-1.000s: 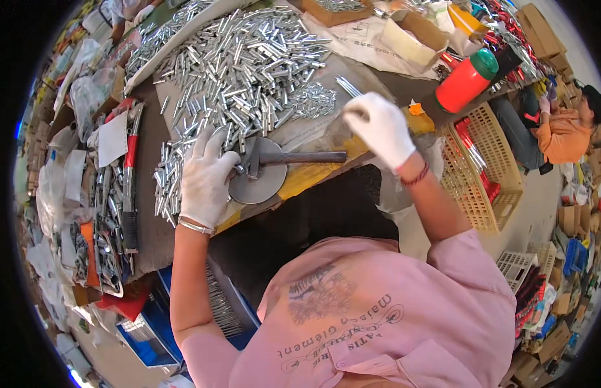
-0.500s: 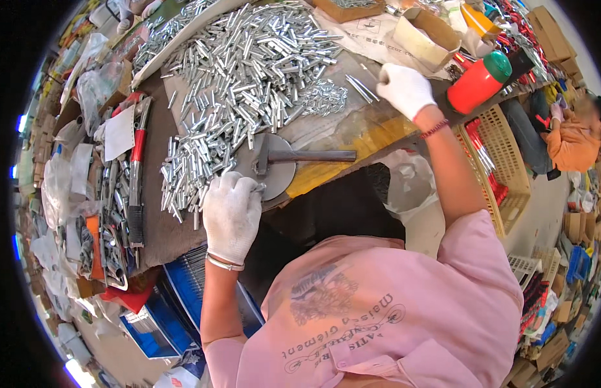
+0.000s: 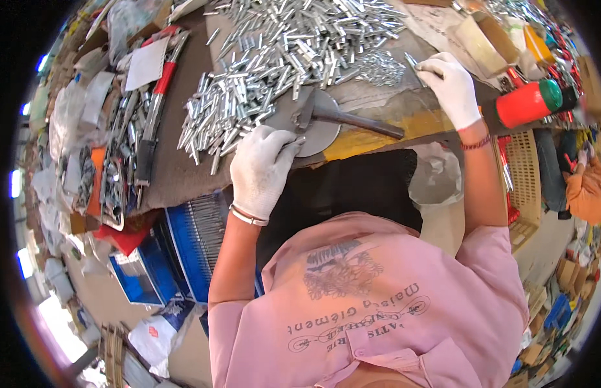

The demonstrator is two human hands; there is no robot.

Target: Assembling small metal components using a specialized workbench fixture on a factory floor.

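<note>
My left hand, in a white knit glove, pinches a small silver metal piece at the near edge of the bench, over a round grey metal disc. A hammer with a dark handle rests with its head on the disc, just beyond these fingertips. To the right, my right hand, also gloved, has its fingers closed at thin metal rods on the bench; the grip itself is partly hidden. A large heap of short silver metal pins spreads beyond both hands, beside a smaller pile of tiny metal pieces.
A red bottle with a green cap and an open cardboard box stand at the right. Hand tools and a long red-handled tool lie left. Below are blue crates and a yellow plastic basket. Another person is at far right.
The whole view has shifted, with the bench moving up and right in the picture. My right hand has come closer onto the thin rods. My left hand still pinches the small metal piece.
</note>
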